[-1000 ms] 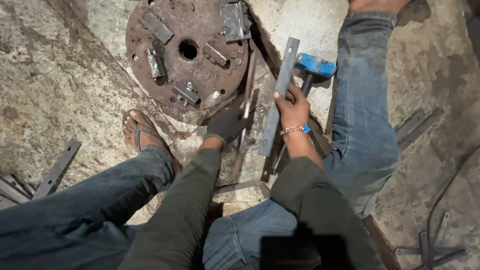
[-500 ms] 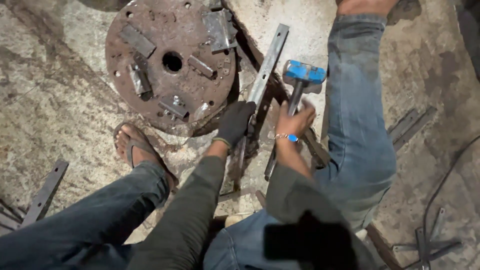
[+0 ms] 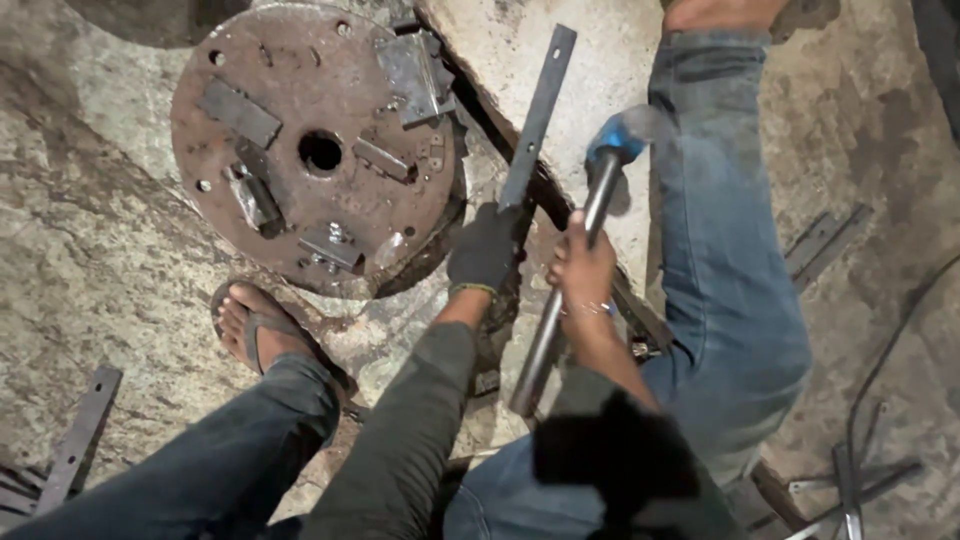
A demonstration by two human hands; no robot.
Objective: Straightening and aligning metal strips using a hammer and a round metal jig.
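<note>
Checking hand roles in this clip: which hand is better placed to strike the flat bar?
The right hand: it grips the hammer by its handle, blue head raised beside the bar. The gloved left hand is wrapped around the bar's lower end, probably steadying it.

One rusty disc point(image 3: 315, 150), one hammer point(image 3: 580, 270), two hands point(image 3: 485, 250).

- no packages, labels, signs or screens are showing anywhere in this view.
</note>
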